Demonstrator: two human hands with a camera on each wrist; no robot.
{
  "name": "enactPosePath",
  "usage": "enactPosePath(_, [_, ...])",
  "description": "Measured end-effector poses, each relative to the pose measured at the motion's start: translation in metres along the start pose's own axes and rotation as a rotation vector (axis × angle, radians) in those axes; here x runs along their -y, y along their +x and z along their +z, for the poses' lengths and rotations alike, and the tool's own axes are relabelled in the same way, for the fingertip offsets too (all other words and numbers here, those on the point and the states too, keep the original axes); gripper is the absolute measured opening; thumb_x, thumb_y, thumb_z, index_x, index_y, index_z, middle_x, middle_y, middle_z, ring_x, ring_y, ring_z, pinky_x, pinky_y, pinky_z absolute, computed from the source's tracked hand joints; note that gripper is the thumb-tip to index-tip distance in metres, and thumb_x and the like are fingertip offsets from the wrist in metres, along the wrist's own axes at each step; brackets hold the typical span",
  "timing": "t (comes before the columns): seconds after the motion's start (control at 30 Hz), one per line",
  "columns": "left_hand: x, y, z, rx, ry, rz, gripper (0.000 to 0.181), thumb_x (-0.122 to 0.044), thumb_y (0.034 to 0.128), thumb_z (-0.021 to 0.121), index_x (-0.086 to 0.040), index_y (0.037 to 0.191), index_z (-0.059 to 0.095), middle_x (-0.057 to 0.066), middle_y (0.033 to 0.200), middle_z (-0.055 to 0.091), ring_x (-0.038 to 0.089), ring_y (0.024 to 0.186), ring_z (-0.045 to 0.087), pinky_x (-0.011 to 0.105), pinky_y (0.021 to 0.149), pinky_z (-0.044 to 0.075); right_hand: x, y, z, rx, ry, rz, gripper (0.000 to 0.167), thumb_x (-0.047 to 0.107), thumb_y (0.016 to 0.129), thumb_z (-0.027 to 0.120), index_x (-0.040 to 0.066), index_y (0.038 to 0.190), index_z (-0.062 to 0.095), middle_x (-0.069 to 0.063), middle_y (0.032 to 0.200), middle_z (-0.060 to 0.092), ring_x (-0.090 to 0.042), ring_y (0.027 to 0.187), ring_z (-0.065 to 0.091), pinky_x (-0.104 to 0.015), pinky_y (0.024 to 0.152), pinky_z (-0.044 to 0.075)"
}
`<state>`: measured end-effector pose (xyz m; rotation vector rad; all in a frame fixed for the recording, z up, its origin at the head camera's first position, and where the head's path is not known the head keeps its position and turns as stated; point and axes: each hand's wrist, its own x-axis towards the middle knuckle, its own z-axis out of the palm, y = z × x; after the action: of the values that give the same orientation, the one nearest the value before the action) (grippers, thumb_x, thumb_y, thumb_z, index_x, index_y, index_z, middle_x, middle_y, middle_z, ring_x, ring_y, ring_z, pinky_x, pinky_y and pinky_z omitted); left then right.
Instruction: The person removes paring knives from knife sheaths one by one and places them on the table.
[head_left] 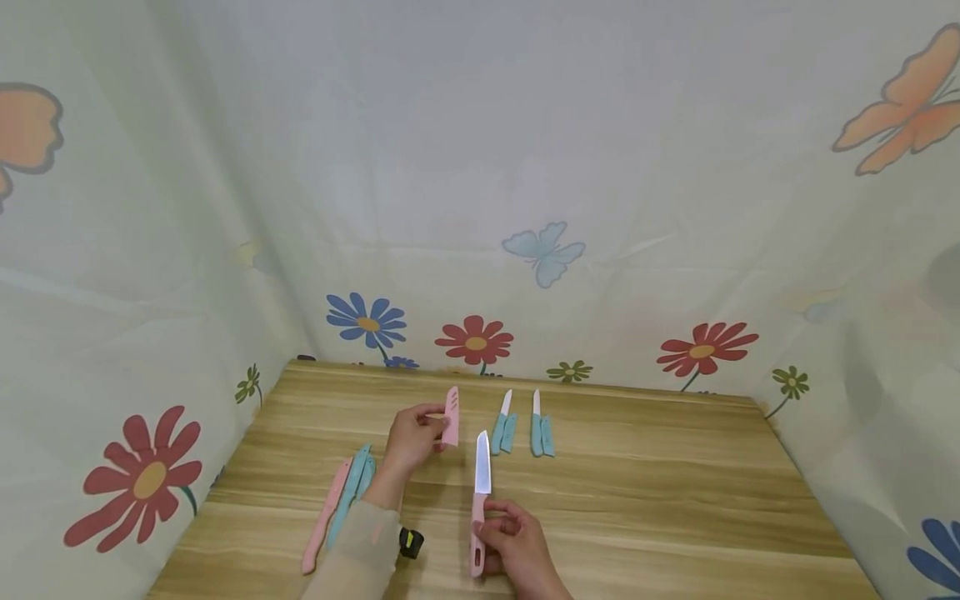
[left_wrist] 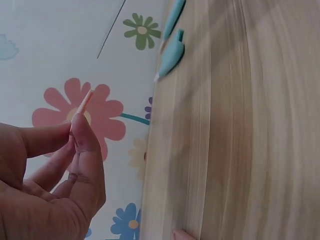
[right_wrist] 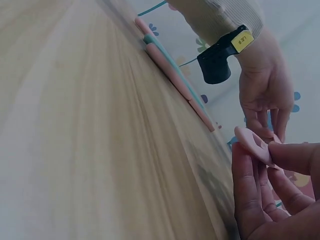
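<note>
Between the thumb and fingers of my left hand (head_left: 412, 439) is a pink knife sheath (head_left: 452, 417) with slots, held upright above the table. In the left wrist view the sheath (left_wrist: 86, 103) appears edge-on. My right hand (head_left: 519, 546) grips the handle of a pink knife (head_left: 483, 467), whose bare blade points away from me. That handle (right_wrist: 250, 142) also shows in the right wrist view, pinched by thumb and fingers. Sheath and blade are apart, the sheath to the left and farther away.
Two small teal knives (head_left: 497, 433) (head_left: 536, 433) lie bare-bladed toward the back, each beside a teal sheath (head_left: 509, 433) (head_left: 547, 436). At the left, pink (head_left: 327, 517) and teal (head_left: 348, 493) sheathed knives lie close together. A flowered cloth (head_left: 450, 167) surrounds the wooden table (head_left: 660, 500).
</note>
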<state>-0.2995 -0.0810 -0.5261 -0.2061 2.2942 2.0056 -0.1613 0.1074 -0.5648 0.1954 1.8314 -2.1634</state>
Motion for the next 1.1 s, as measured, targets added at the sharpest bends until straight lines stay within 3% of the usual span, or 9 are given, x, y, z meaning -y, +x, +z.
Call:
enactPosePath(0.17, [0.003, 0.006, 0.000, 0.033, 0.092, 0.005, 0.028, -0.008, 0.1028, 0.060, 0.001, 0.129, 0.066, 0.018, 0.095, 0.067, 0.019, 0.069, 0.070, 0.031, 0.057, 0.062, 0.008, 0.010, -0.001, 0.010, 0.028, 0.007, 0.051, 0.014, 0.100, 0.067, -0.001, 0.145, 0.047, -0.006, 0.090, 0.074, -0.017, 0.071, 0.073, -0.033, 0.057, 0.063])
enactPosePath(0.43, [0.010, 0.016, 0.005, 0.109, 0.115, -0.053, 0.026, -0.008, 0.1059, 0.051, 0.003, 0.129, 0.056, 0.020, 0.093, 0.063, 0.019, 0.057, 0.071, 0.036, 0.056, 0.064, 0.017, 0.030, 0.002, 0.006, 0.011, 0.003, 0.049, 0.017, 0.106, 0.058, 0.003, 0.150, 0.041, -0.014, 0.095, 0.074, -0.019, 0.072, 0.075, -0.032, 0.056, 0.062])
enactPosePath(0.8, [0.016, 0.022, 0.007, 0.092, 0.143, -0.084, 0.040, 0.006, 0.0972, 0.056, 0.008, 0.137, 0.056, 0.026, 0.108, 0.069, 0.016, 0.059, 0.070, 0.034, 0.057, 0.064, 0.025, 0.054, 0.009, -0.040, -0.011, 0.004, 0.062, 0.002, 0.098, 0.064, -0.004, 0.154, 0.039, -0.016, 0.099, 0.075, -0.017, 0.071, 0.072, -0.034, 0.061, 0.064])
enactPosePath(1.1, [0.022, 0.029, 0.005, 0.090, 0.180, -0.096, 0.046, 0.013, 0.0893, 0.056, 0.012, 0.135, 0.057, 0.018, 0.082, 0.070, 0.016, 0.061, 0.070, 0.030, 0.059, 0.064, 0.032, 0.068, 0.018, -0.087, -0.068, -0.025, 0.062, -0.010, 0.091, 0.066, -0.007, 0.150, 0.046, -0.030, 0.122, 0.069, -0.014, 0.077, 0.071, -0.031, 0.067, 0.065])
